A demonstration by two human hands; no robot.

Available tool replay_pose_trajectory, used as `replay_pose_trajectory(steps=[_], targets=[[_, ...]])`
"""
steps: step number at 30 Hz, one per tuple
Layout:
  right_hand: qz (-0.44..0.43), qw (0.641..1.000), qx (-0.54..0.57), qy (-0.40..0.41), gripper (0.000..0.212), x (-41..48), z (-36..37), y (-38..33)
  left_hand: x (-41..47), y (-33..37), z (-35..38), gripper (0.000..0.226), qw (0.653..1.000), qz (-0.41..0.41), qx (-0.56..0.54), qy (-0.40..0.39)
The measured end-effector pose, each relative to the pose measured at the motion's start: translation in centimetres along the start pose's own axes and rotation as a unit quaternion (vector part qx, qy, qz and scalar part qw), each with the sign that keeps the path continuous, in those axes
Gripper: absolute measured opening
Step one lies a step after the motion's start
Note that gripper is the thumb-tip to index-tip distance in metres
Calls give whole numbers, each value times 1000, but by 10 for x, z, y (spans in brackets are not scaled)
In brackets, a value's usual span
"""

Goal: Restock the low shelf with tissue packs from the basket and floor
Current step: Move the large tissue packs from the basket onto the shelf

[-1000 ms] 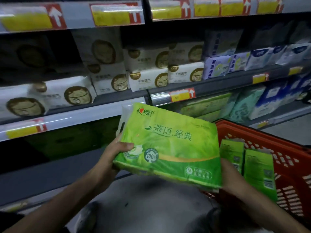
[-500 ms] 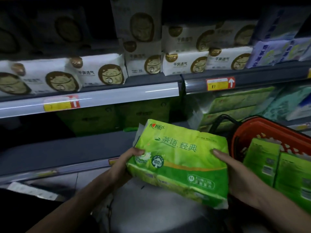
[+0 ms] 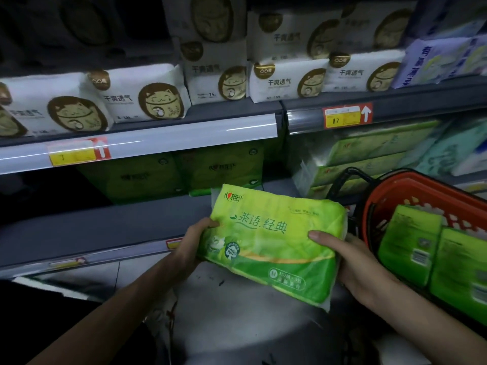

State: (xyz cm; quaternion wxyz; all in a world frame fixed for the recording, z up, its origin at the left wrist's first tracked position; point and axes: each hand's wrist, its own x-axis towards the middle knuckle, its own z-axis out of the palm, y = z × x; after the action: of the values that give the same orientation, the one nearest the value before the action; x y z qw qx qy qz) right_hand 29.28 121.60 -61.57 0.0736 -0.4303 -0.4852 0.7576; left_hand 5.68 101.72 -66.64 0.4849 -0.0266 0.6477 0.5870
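**Green pack in both hands, right at the lip of the low shelf**

Here is the green tissue pack (image 3: 274,243), printed face up and tilted, its far edge higher than the near one. Both hands are clamped on it. The left hand (image 3: 191,243) grips the left end, thumb on top, fingers hidden underneath. The right hand (image 3: 350,256) takes the right end, thumb laid flat across the printed face, the rest of the fingers tucked below.

The pack hangs in the air over the grey floor (image 3: 237,320), directly in front of the low shelf (image 3: 92,230), its far corner overlapping the shelf's front edge in this view; whether it touches I cannot tell. At the back of that shelf, in deep shadow, stand more green packs (image 3: 168,177).

Off to the right sits the red basket (image 3: 411,180), just beside the held pack, with two green packs (image 3: 411,243) standing inside. On the shelf above, white packs with a cat drawing (image 3: 142,96) line up, and a yellow price tag (image 3: 345,115) with a white arrow sits on its rail.
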Motion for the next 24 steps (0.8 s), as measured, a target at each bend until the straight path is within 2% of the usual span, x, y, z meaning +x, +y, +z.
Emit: replay_pose_trajectory(steps=[3,8,12,15,16,17,19,21,24], targets=[[-33,999,-17,32,59,2,5,0,13,-8,4,34,999,-14,20,38],[-71,990,-65,105,82,11,2,6,37,-21,12,30,992,13,104,69],[-119,974,-100,164,68,8,1,7,49,-21,24,17,983,64,163,46],[-154,962,-109,200,69,8,-3,7,63,-24,28,27,958,124,257,37],[-158,959,-109,210,72,9,-5,7,71,-25,27,31,931,153,328,43],[-159,956,-111,219,75,10,-7,7,80,-24,26,36,891,180,415,50],[-167,951,-125,230,78,12,-9,9,90,-18,26,47,788,218,572,68],[-175,944,-149,237,78,12,-9,12,99,-8,30,56,710,226,661,82],[-181,936,-170,250,79,13,-6,16,120,-1,44,61,614,210,756,80]])
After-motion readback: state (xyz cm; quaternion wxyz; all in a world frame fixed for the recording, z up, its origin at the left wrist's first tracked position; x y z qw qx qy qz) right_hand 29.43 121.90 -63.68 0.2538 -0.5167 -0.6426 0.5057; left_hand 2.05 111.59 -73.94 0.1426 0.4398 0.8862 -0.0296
